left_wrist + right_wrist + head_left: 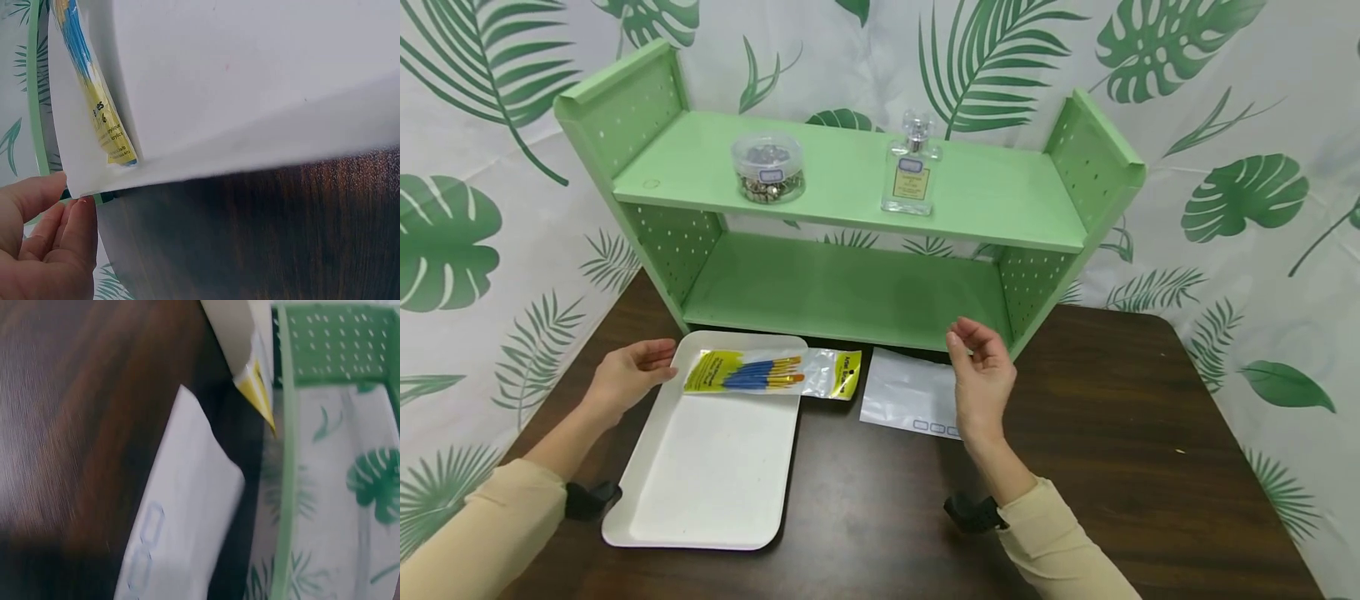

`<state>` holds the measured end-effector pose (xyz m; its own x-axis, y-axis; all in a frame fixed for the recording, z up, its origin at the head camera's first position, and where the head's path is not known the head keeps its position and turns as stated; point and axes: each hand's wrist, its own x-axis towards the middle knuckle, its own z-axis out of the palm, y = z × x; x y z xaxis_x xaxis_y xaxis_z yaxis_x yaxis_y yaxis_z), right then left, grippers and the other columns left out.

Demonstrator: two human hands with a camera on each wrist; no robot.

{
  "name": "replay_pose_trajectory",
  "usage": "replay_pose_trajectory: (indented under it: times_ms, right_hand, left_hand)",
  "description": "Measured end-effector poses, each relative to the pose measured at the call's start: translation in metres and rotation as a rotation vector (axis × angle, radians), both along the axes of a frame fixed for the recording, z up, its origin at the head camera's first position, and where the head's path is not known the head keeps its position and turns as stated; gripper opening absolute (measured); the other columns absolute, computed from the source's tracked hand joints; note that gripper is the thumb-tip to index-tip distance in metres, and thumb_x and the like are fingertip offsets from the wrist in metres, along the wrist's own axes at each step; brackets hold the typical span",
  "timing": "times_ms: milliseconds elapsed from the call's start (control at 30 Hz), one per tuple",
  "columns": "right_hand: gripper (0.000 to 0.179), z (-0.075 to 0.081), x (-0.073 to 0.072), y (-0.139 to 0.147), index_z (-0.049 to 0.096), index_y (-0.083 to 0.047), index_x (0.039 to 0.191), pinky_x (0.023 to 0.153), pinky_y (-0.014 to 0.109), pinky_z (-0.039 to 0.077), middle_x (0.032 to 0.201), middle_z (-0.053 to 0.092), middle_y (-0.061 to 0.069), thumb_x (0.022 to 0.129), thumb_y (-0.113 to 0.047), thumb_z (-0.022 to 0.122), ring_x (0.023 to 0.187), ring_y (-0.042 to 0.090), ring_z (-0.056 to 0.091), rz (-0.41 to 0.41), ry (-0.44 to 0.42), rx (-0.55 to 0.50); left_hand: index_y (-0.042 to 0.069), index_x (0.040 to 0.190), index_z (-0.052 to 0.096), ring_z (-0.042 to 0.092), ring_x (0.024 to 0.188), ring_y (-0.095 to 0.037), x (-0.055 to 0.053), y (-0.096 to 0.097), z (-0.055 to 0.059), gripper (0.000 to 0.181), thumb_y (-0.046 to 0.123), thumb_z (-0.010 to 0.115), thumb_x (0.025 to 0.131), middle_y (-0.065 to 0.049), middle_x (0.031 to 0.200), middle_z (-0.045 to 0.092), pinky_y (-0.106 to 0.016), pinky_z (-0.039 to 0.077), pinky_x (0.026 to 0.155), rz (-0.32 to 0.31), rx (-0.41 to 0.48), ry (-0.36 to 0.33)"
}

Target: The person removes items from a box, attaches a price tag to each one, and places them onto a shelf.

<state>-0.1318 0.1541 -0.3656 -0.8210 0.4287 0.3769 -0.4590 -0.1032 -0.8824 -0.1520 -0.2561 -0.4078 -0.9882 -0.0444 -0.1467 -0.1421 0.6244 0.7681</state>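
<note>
My left hand (628,375) is at the upper left rim of a white tray (715,475). In the left wrist view its thumb and fingertips are right at the tray's corner, with a gap between them. A clear and yellow packet of blue-handled paintbrushes (760,373) lies across the tray's far end, its right end past the rim. My right hand (985,383), fingers loosely bent and holding nothing, is raised over the right side of a flat white plastic bag (906,392). That hand is out of sight in the right wrist view, where the bag shows small printed boxes.
A green two-tier shelf (850,287) stands behind the tray and bag. Its upper board carries a round clear tub (769,171) of small metallic pieces and a glass perfume bottle (910,171). Dark wooden table (1112,450) extends to the right.
</note>
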Motion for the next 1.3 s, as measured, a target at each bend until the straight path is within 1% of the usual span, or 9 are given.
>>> replay_pose_trajectory:
  times_ms: [133,267,400,567,700,833,933,1100,1300]
  right_hand:
    - [0.023,-0.008,0.005,-0.019,0.059,0.012,0.105,0.080,0.018,0.052,0.094,0.065,0.000,0.083,0.007,0.064,0.092,0.008,0.063,0.080,-0.060,0.067]
    - [0.025,-0.020,0.010,-0.035,0.058,0.014,0.106,0.083,0.021,0.052,0.100,0.064,0.016,0.083,0.008,0.064,0.094,0.009,0.061,0.176,-0.091,0.142]
    - [0.026,-0.034,0.012,-0.048,0.060,0.011,0.107,0.087,0.026,0.052,0.106,0.062,0.026,0.082,0.008,0.066,0.100,0.019,0.061,0.258,-0.141,0.258]
    - [0.029,-0.049,0.013,-0.059,0.062,0.008,0.107,0.090,0.031,0.051,0.107,0.063,0.024,0.079,0.008,0.069,0.104,0.033,0.061,0.311,-0.202,0.468]
    - [0.030,-0.056,0.012,-0.063,0.063,0.008,0.104,0.090,0.031,0.051,0.104,0.064,0.020,0.076,0.008,0.071,0.102,0.032,0.062,0.319,-0.157,0.655]
    - [0.029,-0.060,0.011,-0.066,0.065,0.003,0.103,0.090,0.034,0.050,0.104,0.064,0.014,0.075,0.001,0.075,0.101,0.027,0.060,0.288,-0.083,0.862]
    - [0.031,-0.062,0.010,-0.068,0.065,-0.001,0.103,0.090,0.037,0.048,0.107,0.063,0.011,0.075,-0.003,0.076,0.104,0.026,0.057,0.274,-0.054,0.969]
    - [0.031,-0.066,0.008,-0.071,0.064,-0.002,0.104,0.094,0.036,0.045,0.110,0.059,0.012,0.075,-0.002,0.075,0.108,0.027,0.051,0.292,-0.014,1.064]
    - [0.028,-0.071,0.003,-0.073,0.063,-0.005,0.098,0.092,0.032,0.046,0.109,0.056,0.009,0.074,-0.001,0.077,0.106,0.024,0.050,0.272,0.055,1.142]
  left_hand:
    - [-0.012,0.131,0.045,0.054,0.085,0.001,0.000,0.001,-0.001,0.048,0.004,0.061,0.089,-0.030,0.124,0.054,-0.008,0.048,0.068,0.008,-0.008,-0.001]
    - [-0.012,0.130,0.046,0.058,0.091,-0.010,0.000,0.001,-0.003,0.046,0.004,0.060,0.089,-0.030,0.123,0.055,-0.010,0.049,0.068,0.015,-0.024,-0.006]
    - [-0.012,0.130,0.047,0.060,0.096,-0.019,0.001,0.001,-0.006,0.045,0.003,0.059,0.089,-0.030,0.123,0.056,-0.010,0.048,0.066,0.021,-0.030,-0.004]
    - [-0.012,0.130,0.047,0.058,0.105,-0.033,0.002,0.002,-0.008,0.043,0.002,0.057,0.090,-0.031,0.123,0.055,-0.016,0.052,0.069,0.025,-0.025,-0.003]
    - [-0.012,0.130,0.047,0.056,0.107,-0.037,0.002,0.003,-0.008,0.043,0.002,0.057,0.091,-0.031,0.124,0.054,-0.021,0.054,0.072,0.028,-0.027,-0.007]
    - [-0.012,0.130,0.047,0.056,0.108,-0.037,0.002,0.003,-0.007,0.044,0.002,0.057,0.090,-0.031,0.124,0.054,-0.021,0.054,0.072,0.031,-0.030,-0.009]
    - [-0.012,0.130,0.047,0.056,0.108,-0.037,0.002,0.003,-0.007,0.044,0.002,0.057,0.090,-0.031,0.124,0.054,-0.022,0.054,0.072,0.033,-0.032,-0.012]
    - [-0.012,0.130,0.047,0.056,0.108,-0.038,0.003,0.005,-0.004,0.043,0.002,0.056,0.090,-0.031,0.123,0.054,-0.025,0.054,0.074,0.036,-0.031,-0.010]
    - [-0.012,0.129,0.048,0.057,0.105,-0.035,0.005,0.006,-0.002,0.042,0.001,0.056,0.089,-0.031,0.121,0.056,-0.018,0.052,0.069,0.036,-0.035,-0.002]
